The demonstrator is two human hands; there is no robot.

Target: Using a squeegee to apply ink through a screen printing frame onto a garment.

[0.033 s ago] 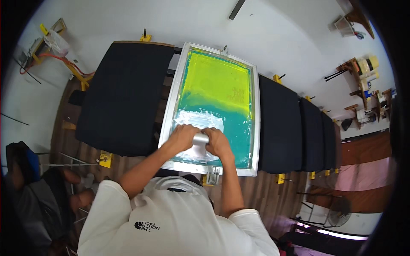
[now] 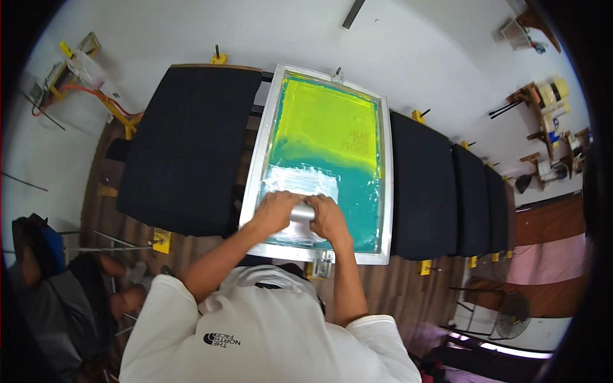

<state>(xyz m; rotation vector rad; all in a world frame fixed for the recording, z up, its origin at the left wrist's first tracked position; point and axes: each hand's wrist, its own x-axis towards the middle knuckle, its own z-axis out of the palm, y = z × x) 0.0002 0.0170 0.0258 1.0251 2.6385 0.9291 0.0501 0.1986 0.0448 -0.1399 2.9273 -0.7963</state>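
Note:
A screen printing frame (image 2: 254, 179) with a silver metal rim lies in front of me. Its mesh is teal in the nearer part and coated yellow-green in the far part. White ink (image 2: 303, 180) is smeared over the near left of the mesh. Both hands grip a silver squeegee (image 2: 302, 214) that stands on this white patch. My left hand (image 2: 276, 211) is closed on its left end, my right hand (image 2: 329, 218) on its right end. The squeegee's lower edge and most fingertips are hidden.
A black cloth-covered board (image 2: 188, 150) stands left of the frame, and several more black boards (image 2: 424, 185) line up to the right. Yellow brackets (image 2: 161, 242) stick out along their ends. A person's leg (image 2: 128, 300) shows at lower left. A fan (image 2: 513, 316) stands at lower right.
Both hands and the squeegee have slid slightly toward me over the mesh. The whole view has shifted a little; the grip looks the same.

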